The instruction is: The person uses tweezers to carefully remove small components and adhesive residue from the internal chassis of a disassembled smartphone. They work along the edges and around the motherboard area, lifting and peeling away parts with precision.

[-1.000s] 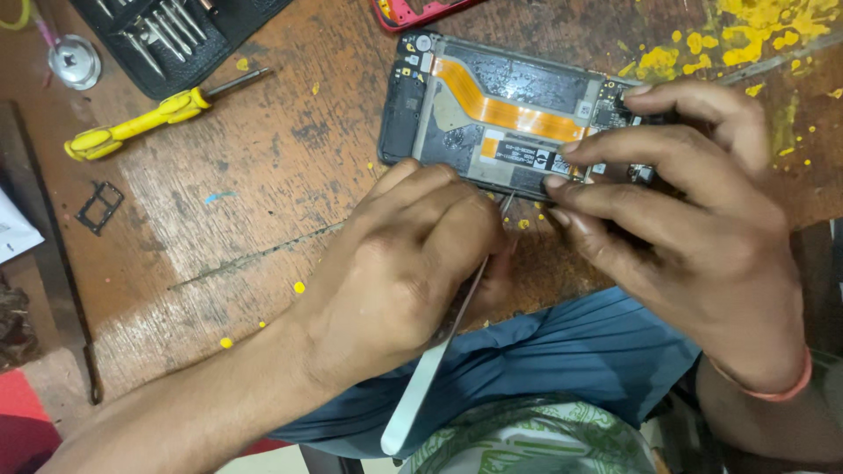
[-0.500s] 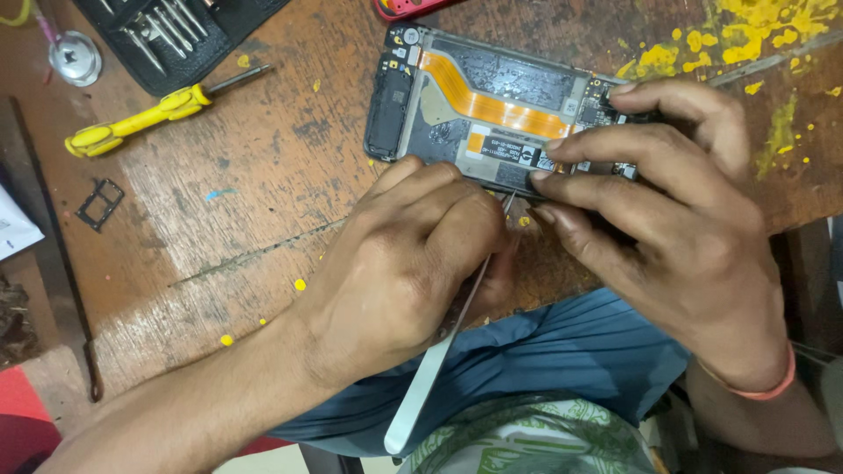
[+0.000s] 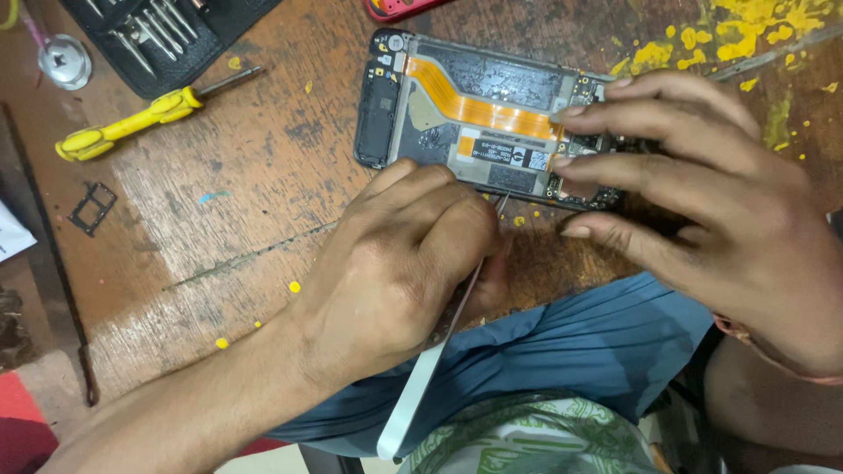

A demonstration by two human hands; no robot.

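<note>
An opened phone (image 3: 457, 114) lies back-off on the wooden table (image 3: 255, 202), with an orange flex cable across its inside. My left hand (image 3: 395, 263) grips a thin metal pry tool (image 3: 430, 360), whose tip meets the phone's near edge. The tool's long flat end sticks out towards me over my lap. My right hand (image 3: 702, 202) rests on the phone's right end, fingers spread over the board and thumb against the near edge.
A yellow-handled screwdriver (image 3: 132, 123) lies at the left. A black case of screwdriver bits (image 3: 167, 35) sits at the top left, beside a round metal piece (image 3: 63, 60). A small black tray frame (image 3: 92, 208) lies near the left edge. Yellow paint spots mark the table's top right.
The phone has shifted slightly left and down under my right hand. My left hand stays at the near edge with the tool.
</note>
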